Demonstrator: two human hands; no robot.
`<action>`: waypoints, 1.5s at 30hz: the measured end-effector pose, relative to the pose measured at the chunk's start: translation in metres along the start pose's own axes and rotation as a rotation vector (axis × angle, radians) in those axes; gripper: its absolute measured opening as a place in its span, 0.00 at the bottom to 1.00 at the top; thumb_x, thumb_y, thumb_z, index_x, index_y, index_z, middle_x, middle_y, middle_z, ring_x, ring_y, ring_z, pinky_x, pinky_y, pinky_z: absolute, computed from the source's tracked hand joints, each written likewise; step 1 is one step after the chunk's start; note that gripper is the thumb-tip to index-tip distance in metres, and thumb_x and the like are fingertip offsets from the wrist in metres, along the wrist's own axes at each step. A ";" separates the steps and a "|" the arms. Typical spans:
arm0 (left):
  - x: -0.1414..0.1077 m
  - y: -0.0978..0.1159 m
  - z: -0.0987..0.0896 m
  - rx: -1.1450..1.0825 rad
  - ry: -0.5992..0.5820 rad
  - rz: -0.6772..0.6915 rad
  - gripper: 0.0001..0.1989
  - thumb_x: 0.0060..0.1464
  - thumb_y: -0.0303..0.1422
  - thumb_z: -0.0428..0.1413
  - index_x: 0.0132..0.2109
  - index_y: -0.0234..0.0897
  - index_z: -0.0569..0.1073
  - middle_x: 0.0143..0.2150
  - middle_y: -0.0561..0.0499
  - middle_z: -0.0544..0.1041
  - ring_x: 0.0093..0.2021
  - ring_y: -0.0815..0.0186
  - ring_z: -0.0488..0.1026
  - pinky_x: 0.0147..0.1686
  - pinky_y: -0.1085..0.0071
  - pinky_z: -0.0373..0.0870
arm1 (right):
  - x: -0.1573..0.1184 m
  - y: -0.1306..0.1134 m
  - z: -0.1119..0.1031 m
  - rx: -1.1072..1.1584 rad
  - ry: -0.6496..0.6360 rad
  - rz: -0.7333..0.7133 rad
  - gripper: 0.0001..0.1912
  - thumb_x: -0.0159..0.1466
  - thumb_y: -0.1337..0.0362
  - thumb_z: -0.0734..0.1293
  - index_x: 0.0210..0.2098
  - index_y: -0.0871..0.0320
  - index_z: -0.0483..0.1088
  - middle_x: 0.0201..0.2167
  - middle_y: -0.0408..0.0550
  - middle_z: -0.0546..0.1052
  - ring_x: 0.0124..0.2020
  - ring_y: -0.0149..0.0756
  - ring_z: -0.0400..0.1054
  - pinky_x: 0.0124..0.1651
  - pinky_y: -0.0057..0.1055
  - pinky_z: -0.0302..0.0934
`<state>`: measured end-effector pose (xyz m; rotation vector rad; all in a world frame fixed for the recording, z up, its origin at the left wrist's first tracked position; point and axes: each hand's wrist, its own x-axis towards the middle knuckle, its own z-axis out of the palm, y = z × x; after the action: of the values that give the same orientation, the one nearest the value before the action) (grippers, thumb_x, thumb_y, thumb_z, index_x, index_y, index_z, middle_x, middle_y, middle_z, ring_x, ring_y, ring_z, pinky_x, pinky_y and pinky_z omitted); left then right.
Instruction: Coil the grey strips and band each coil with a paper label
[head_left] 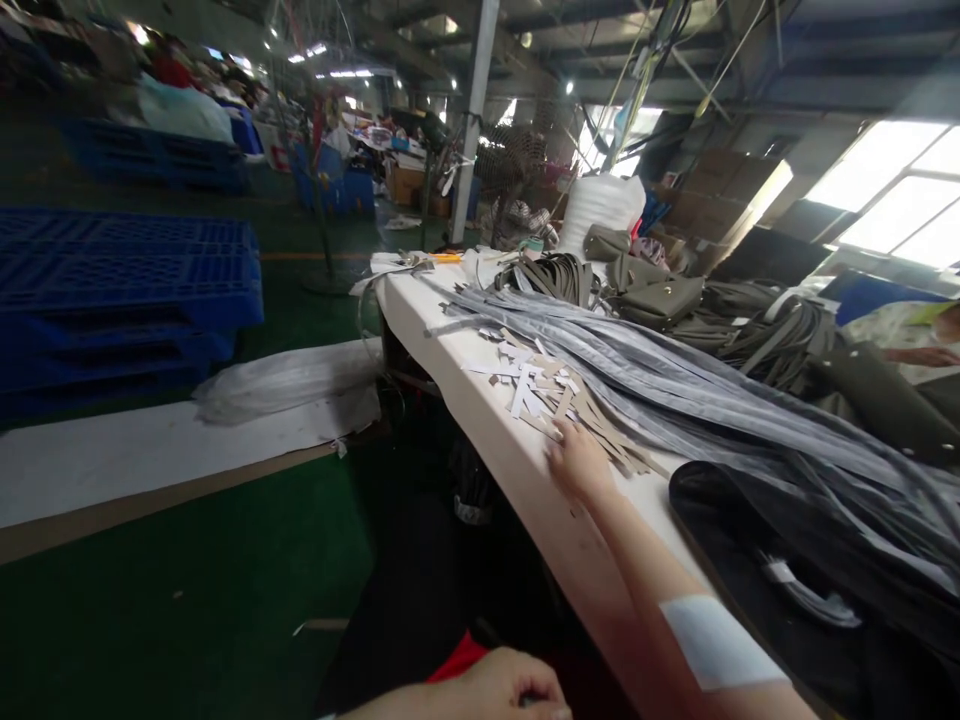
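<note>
My right hand reaches over the white tabletop to the near edge of a loose pile of short white and tan strips. Its fingers are curled down against the strips, and whatever they may pinch is hidden. Low in the view, in front of my body, my left hand is closed, with a small dark spot showing inside the curl of its fingers. What that is cannot be made out. A pale patch lies on my right forearm. Long grey straps run beside the strip pile.
A black bag-like piece lies at the right of the table. Olive bag pieces and coiled straps cover the far side. Another person's hand shows at far right. Blue pallets stand on the left floor.
</note>
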<state>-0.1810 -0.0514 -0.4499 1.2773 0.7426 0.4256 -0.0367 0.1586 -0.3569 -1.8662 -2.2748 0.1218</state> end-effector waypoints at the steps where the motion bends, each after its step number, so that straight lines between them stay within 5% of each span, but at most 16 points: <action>1: 0.000 -0.003 -0.001 0.013 0.011 -0.011 0.26 0.49 0.59 0.55 0.37 0.41 0.80 0.33 0.53 0.78 0.35 0.65 0.73 0.37 0.73 0.68 | 0.009 -0.003 0.004 -0.040 0.005 -0.005 0.19 0.67 0.64 0.61 0.56 0.62 0.67 0.50 0.59 0.73 0.50 0.46 0.67 0.53 0.37 0.58; 6: -0.004 -0.002 -0.003 0.024 0.033 -0.065 0.24 0.51 0.56 0.56 0.39 0.41 0.80 0.35 0.53 0.78 0.36 0.67 0.71 0.37 0.76 0.66 | 0.026 -0.013 0.008 -0.225 -0.040 -0.074 0.15 0.69 0.67 0.57 0.43 0.62 0.75 0.45 0.60 0.75 0.51 0.47 0.66 0.52 0.35 0.56; 10: -0.009 0.011 -0.003 -0.002 0.009 -0.065 0.23 0.52 0.54 0.56 0.41 0.39 0.80 0.37 0.53 0.79 0.37 0.67 0.72 0.38 0.76 0.67 | 0.013 -0.005 -0.004 -0.331 -0.095 -0.083 0.15 0.68 0.73 0.56 0.43 0.63 0.74 0.44 0.60 0.76 0.49 0.44 0.69 0.49 0.34 0.58; 18: -0.015 0.028 0.006 -0.049 -0.022 -0.175 0.28 0.52 0.57 0.53 0.42 0.36 0.78 0.33 0.50 0.77 0.22 0.73 0.64 0.21 0.78 0.60 | -0.081 0.056 -0.035 -0.449 -0.167 0.150 0.16 0.67 0.74 0.54 0.40 0.62 0.73 0.34 0.58 0.79 0.35 0.43 0.75 0.33 0.32 0.59; 24: -0.011 0.028 0.014 -0.059 -0.044 -0.165 0.30 0.50 0.59 0.54 0.40 0.34 0.77 0.29 0.52 0.73 0.21 0.74 0.63 0.20 0.78 0.60 | -0.146 0.085 -0.029 -0.341 -0.048 0.132 0.16 0.70 0.63 0.57 0.36 0.58 0.75 0.36 0.53 0.78 0.39 0.40 0.72 0.39 0.32 0.58; 30: -0.007 0.027 0.020 -0.009 -0.057 -0.149 0.29 0.51 0.57 0.54 0.39 0.33 0.77 0.29 0.52 0.73 0.22 0.74 0.63 0.20 0.78 0.59 | -0.145 0.111 -0.018 0.153 0.105 0.229 0.15 0.65 0.57 0.63 0.33 0.57 0.78 0.35 0.48 0.78 0.37 0.37 0.71 0.41 0.31 0.59; 45: -0.009 0.030 0.022 0.044 -0.026 -0.148 0.28 0.52 0.57 0.54 0.39 0.35 0.78 0.31 0.50 0.75 0.24 0.72 0.65 0.23 0.78 0.61 | -0.138 0.122 -0.020 0.252 0.058 0.279 0.15 0.62 0.56 0.64 0.31 0.56 0.81 0.31 0.49 0.79 0.35 0.40 0.73 0.37 0.30 0.60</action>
<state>-0.1688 -0.0647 -0.4164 1.2576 0.8220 0.2734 0.1102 0.0465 -0.3742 -2.0070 -1.8513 0.3711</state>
